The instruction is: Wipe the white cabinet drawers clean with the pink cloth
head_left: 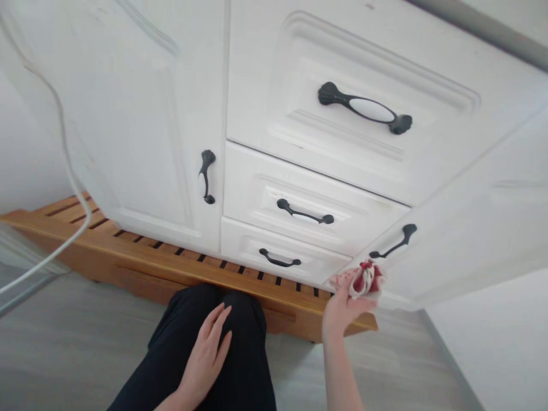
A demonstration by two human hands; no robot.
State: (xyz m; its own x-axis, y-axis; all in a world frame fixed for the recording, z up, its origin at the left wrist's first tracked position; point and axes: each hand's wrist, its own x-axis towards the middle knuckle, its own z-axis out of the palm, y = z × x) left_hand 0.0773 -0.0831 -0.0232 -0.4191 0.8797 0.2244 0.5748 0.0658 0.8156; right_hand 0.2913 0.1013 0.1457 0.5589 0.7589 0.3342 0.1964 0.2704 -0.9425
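Observation:
My right hand [345, 311] grips a crumpled red-and-white cloth [367, 281] near the lower right of the white cabinet. The cloth is at the bottom of the right door [462, 217], just under its dark handle [396, 242]; whether it presses on the surface I cannot tell. My left hand [208, 351] rests on my dark-trousered knee [240, 319], fingers stretched out and holding nothing. Between the two doors are three white drawers, the top one [257, 85] largest, each with a dark curved handle [359, 108].
A slatted wooden bench [141, 260] runs along the cabinet's base, in front of my knees. A white cable [64, 137] hangs down on the left. The left cabinet door [141, 131] is closed. Grey wood-look floor [295, 377] lies below, with a white wall [500, 337] at right.

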